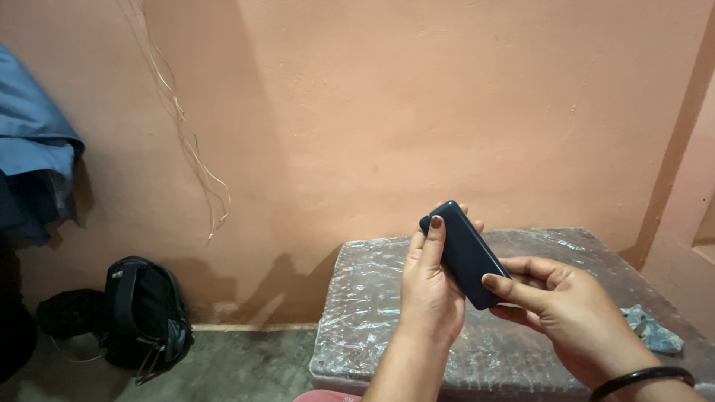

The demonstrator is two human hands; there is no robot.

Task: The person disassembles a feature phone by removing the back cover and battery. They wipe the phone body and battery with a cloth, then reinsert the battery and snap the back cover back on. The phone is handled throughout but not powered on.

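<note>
Two hands hold a dark blue phone [465,253] up in the air, with its plain back side facing us. The phone is long and thin. Its long side runs on a slant: the top end points up and to the left, and the bottom end points down and to the right.

The left hand [430,286] holds the top half of the phone. Its thumb [433,240] lies flat on the left edge, near the top corner. Its other fingertips peek out behind the top end. So this hand is closed snugly on the phone.

The right hand [570,313] holds the bottom end. Its thumb [514,289] presses on the bottom corner, and its fingers curl under and behind that end. This hand is closed on the phone too. A dark bangle [642,378] sits on the right wrist.

Right under the hands is a low table wrapped in shiny clear plastic [387,298]. The phone floats above it and does not touch it. To the right of the right hand, a crumpled bluish cloth [652,327] lies on the table.

Far off to the left of the left hand, a black backpack [141,316] sits on the floor by the pink wall [417,97]. Thin wires [190,141] hang down the wall above it. A blue cloth [33,141] hangs at the far left edge.
</note>
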